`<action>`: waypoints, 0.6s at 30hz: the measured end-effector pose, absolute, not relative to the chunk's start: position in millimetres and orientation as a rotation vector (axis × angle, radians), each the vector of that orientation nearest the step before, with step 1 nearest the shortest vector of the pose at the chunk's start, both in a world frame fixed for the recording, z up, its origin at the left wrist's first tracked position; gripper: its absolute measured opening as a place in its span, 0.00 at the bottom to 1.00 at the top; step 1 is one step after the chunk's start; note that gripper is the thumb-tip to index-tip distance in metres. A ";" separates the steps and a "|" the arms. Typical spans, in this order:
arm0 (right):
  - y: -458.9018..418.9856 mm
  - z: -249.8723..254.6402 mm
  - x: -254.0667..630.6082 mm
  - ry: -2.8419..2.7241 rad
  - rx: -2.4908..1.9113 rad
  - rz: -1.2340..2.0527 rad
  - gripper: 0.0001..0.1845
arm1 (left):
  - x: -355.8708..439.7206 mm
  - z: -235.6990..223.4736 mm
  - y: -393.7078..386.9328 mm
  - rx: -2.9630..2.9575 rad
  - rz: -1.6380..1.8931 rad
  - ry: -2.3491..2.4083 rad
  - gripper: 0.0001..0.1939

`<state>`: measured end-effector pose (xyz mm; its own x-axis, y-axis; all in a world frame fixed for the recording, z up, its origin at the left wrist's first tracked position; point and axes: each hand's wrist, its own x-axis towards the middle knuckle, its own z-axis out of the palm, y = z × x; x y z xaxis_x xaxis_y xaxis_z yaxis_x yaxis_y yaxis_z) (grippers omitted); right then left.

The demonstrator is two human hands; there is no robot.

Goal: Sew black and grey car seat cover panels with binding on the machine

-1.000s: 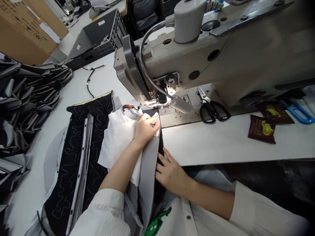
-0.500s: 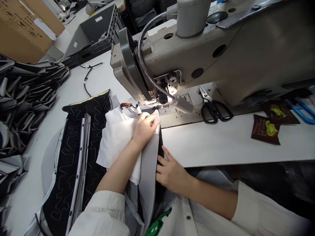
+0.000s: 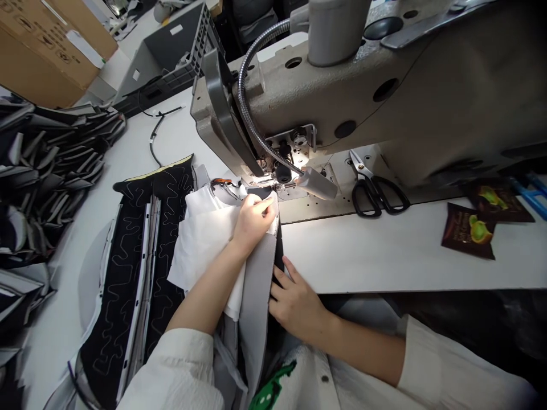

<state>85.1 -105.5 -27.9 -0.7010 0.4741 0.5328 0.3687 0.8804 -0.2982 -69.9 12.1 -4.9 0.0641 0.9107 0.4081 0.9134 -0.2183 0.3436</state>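
Note:
Just in front of the sewing machine's needle area (image 3: 284,173), my left hand (image 3: 255,222) is closed in a pinch on the upper end of a grey fabric piece (image 3: 258,279). A loose white cloth (image 3: 205,233) lies under and beside that wrist. My right hand (image 3: 294,302) grips the same piece lower down, at its right edge where a black layer (image 3: 278,250) shows. Its fingertips meet the edge, the little finger stands apart, and the thumb is hidden. To the left, a black panel with wavy pale stitching (image 3: 123,267) is spread on the table.
Black-handled scissors (image 3: 374,191) lie by the machine bed. Two brown wrappers (image 3: 468,230) and a blue-handled tool (image 3: 534,196) are at the right. Stacked dark pieces (image 3: 47,171) fill the left side; behind stand a grey crate (image 3: 171,51) and a cardboard box (image 3: 51,51).
The view has shifted slightly, so surrounding things sit a little differently. Both hands keep their places on the grey fabric piece, with hardly any movement.

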 end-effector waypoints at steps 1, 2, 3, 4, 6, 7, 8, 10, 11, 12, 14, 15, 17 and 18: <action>-105.4 -28.2 84.8 -2.421 -0.604 0.219 0.06 | -69.6 -5.2 13.3 -2.282 -0.879 -1.963 0.13; -105.4 -28.5 84.6 -2.416 -0.604 0.216 0.06 | -69.3 -5.3 14.2 -2.275 -0.883 -1.969 0.13; -105.4 -28.8 84.5 -2.412 -0.602 0.214 0.06 | -69.1 -5.3 14.9 -2.272 -0.884 -1.977 0.13; -105.6 -28.8 84.6 -2.413 -0.601 0.214 0.06 | -68.8 -5.1 15.3 -2.270 -0.883 -1.983 0.13; -105.7 -28.4 85.1 -2.425 -0.600 0.219 0.06 | -68.4 -4.7 15.5 -2.267 -0.881 -1.987 0.13; -105.6 -28.0 85.5 -2.439 -0.598 0.222 0.06 | -68.2 -4.6 15.5 -2.266 -0.879 -1.985 0.13; -105.4 -27.5 85.9 -2.454 -0.596 0.226 0.06 | -68.1 -4.5 15.5 -2.266 -0.878 -1.983 0.13; -104.3 -26.5 86.7 -2.482 -0.594 0.235 0.06 | -67.6 -4.5 15.7 -2.265 -0.877 -1.984 0.12; -103.4 -26.0 87.1 -2.490 -0.591 0.239 0.06 | -67.3 -4.4 16.0 -2.261 -0.877 -1.992 0.12; -102.3 -25.5 87.4 -2.496 -0.588 0.244 0.06 | -66.9 -4.3 16.5 -2.256 -0.876 -2.005 0.12; -99.8 -24.0 88.2 -2.512 -0.587 0.257 0.05 | -65.9 -3.8 17.9 -2.242 -0.866 -2.041 0.12; -98.5 -23.1 88.6 -2.523 -0.589 0.263 0.05 | -65.4 -3.6 18.9 -2.236 -0.861 -2.059 0.12; -96.0 -21.1 89.4 -2.544 -0.597 0.273 0.05 | -64.8 -3.4 21.2 -2.242 -0.848 -2.079 0.12; -95.0 -20.2 89.6 -2.551 -0.602 0.273 0.06 | -64.8 -3.6 22.4 -2.249 -0.842 -2.077 0.12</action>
